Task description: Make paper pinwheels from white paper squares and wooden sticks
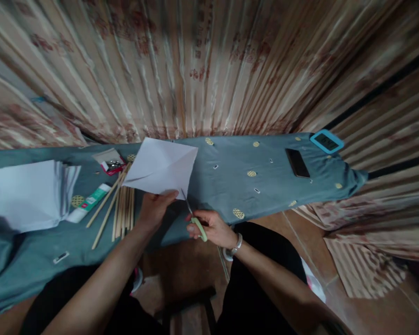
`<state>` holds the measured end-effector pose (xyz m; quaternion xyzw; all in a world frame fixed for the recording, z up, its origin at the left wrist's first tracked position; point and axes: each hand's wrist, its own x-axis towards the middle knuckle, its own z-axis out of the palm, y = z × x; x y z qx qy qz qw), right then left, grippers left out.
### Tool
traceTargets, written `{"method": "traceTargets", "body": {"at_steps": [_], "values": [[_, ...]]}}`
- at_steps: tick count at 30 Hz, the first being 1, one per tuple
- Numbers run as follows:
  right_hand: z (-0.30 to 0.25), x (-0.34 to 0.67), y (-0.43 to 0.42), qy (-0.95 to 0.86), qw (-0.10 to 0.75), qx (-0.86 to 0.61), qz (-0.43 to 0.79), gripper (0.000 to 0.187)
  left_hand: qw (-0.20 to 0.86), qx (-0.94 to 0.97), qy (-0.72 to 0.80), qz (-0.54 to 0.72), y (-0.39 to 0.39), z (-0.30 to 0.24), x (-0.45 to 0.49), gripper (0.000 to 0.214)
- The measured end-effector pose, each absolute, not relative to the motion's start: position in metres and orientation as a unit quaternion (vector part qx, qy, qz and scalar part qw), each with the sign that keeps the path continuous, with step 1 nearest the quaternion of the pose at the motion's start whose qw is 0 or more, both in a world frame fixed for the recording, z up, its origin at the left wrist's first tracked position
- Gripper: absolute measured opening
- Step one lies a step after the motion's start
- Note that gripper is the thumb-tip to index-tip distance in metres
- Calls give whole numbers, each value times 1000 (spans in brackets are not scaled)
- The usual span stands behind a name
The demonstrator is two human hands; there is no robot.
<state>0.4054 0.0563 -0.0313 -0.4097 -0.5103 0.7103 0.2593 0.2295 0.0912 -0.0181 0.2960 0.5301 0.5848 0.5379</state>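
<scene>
Pleated curtains [195, 70], beige with dark red print, hang behind a long, narrow table covered in a blue-grey cloth [226, 186] dotted with yellow ovals. Brown tiled floor [277, 228] shows below the near edge.

Just left of centre, a white sheet [160, 163] with faint creases is held over the cloth, one corner pointing toward the person. The left hand [156, 207] is closed on its near edge – thumb on top, the other fingers mostly hidden. The right hand [211, 227], a silver bracelet [237, 244] at its wrist, is curled around the pale green handles of the scissors [198, 227]. Their blades point away from the person and overlap the sheet's near right corner, just beside the left thumb; how far apart the blades are, I cannot tell.

Left of the sheet lie thin wooden sticks [123, 209], most side by side, two slanting across. Next to them is a green and white tube [89, 203], and beyond the sticks a small red and white box [113, 166] of shiny metal bits. At far left is a stack of white paper [24, 195].

Well to the right lies a dark phone [297, 163] – a blue-framed clock [327, 141] is near it, at the table's far edge.
</scene>
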Motion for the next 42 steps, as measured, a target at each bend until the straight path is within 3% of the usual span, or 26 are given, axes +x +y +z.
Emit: {"method": "traceTargets", "body": {"at_steps": [22,42], "values": [[-31,404,52,-536,248,-401,701,39,542,323,514,581,89,-24,227,18],[-33,404,52,-538,247,-408,695,38,542,332,499,589,89,-25,226,22]]}}
